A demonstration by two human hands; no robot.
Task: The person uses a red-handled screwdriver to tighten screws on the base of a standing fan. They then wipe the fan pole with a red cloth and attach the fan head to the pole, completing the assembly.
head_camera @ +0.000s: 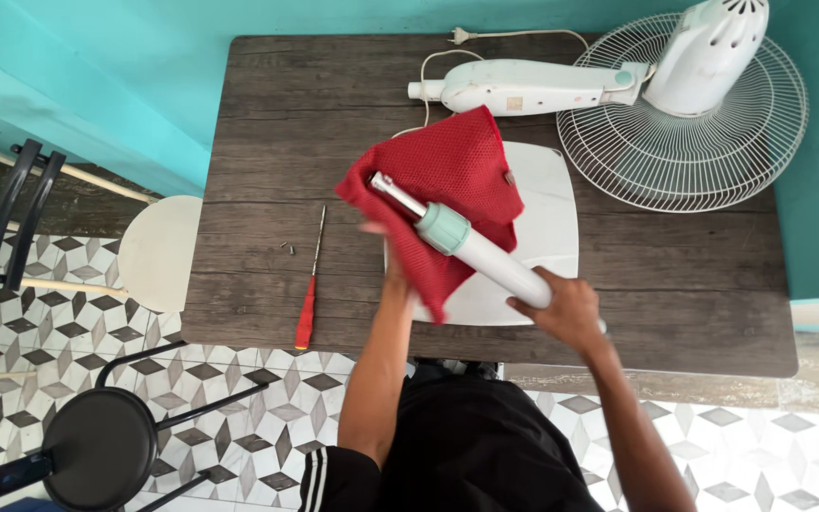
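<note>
Right hand [569, 311] around white pole [485, 252]

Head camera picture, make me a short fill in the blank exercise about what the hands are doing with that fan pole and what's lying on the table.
1. The right hand grips the lower end of the white fan pole, while the left hand holds a ____ cloth under it.
2. The screwdriver on the table has a ____ handle.
3. The fan head with its wire guard lies at the table's far ____ corner.

Missing words: red; red; right
</note>
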